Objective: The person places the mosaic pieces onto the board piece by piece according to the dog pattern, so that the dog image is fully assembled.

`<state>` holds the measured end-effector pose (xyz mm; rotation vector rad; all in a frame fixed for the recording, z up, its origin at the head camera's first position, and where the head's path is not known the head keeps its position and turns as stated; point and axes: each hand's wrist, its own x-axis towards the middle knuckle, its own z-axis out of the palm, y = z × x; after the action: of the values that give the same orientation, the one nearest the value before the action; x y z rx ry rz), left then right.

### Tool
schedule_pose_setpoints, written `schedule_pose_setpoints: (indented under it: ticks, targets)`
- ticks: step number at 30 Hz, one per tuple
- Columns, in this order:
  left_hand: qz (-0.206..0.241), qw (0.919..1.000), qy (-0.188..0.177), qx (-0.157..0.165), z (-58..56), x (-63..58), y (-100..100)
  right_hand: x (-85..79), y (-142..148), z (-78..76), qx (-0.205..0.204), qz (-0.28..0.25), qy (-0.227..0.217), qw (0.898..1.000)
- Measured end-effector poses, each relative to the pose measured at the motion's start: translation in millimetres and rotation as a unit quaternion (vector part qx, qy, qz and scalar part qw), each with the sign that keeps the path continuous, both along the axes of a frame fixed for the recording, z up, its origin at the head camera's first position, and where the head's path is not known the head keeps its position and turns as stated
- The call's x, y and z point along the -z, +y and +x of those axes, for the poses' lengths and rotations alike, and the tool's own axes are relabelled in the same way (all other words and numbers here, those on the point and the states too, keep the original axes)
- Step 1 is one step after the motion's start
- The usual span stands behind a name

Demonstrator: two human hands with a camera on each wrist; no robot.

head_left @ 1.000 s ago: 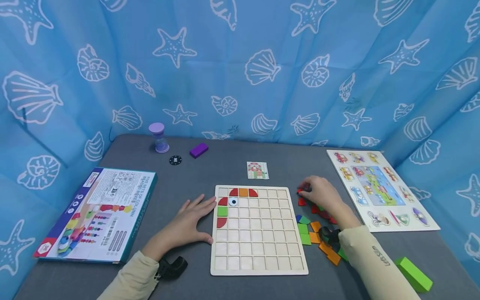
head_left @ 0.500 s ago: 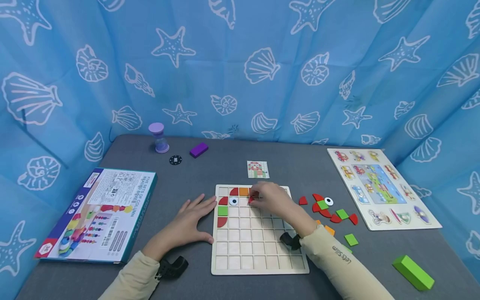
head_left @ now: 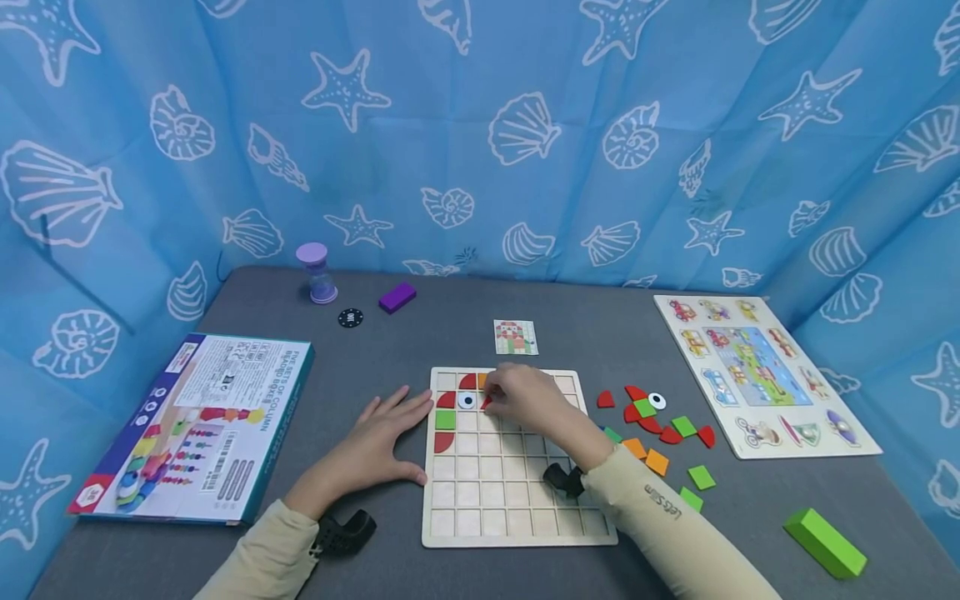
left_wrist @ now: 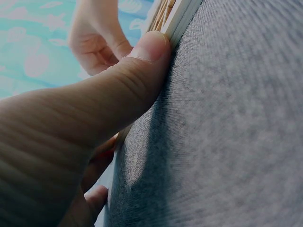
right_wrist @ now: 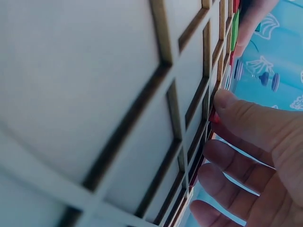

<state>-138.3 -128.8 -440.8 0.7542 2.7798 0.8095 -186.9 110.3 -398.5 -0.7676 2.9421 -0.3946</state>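
A wooden grid board (head_left: 491,497) lies on the grey table. In its upper left cells sit a white eye tile (head_left: 467,401), a green square tile (head_left: 445,420), an orange tile (head_left: 482,380) and several red quarter-round tiles. Just right of the eye tile, my right hand (head_left: 536,404) pinches a small red tile (head_left: 486,402) low over the grid; its full outline is hidden by the fingers. The right wrist view shows thumb and forefinger on that red tile (right_wrist: 214,116) at the board. My left hand (head_left: 378,446) rests with spread fingers against the board's left edge, its thumb touching the side.
Loose red, green and orange tiles, among them an orange square (head_left: 657,462), lie right of the board. A pattern card (head_left: 515,337) lies behind it. Further out are a picture puzzle (head_left: 817,446), a green block (head_left: 825,542), a box (head_left: 217,400), a sand timer (head_left: 318,275) and a purple block (head_left: 397,297).
My right hand has gone from the loose red tiles on the right to the board's upper part with a red tile, then slightly left toward the eye tile. My left hand has stayed put.
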Motion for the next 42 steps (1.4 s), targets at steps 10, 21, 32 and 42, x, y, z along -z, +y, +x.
schedule_pose_setpoints:
  ticks: [10,21,32,42]
  targets:
    - [-0.012,0.9999,-0.007,-0.007,-0.3,0.1,1,-12.9,24,-1.0,0.036,-0.007,-0.021,0.999]
    - [-0.001,0.9999,-0.010,-0.001,-1.8,0.6,1,-17.0,178,5.7,0.149,-0.011,-0.024,0.989]
    - [0.003,0.9999,-0.015,-0.003,0.1,0.3,1,-3.9,213,6.7,0.180,0.014,-0.078,0.981]
    - [0.002,0.9999,-0.015,-0.004,-0.6,-0.3,0,-19.2,159,10.1,0.158,0.018,-0.008,0.987]
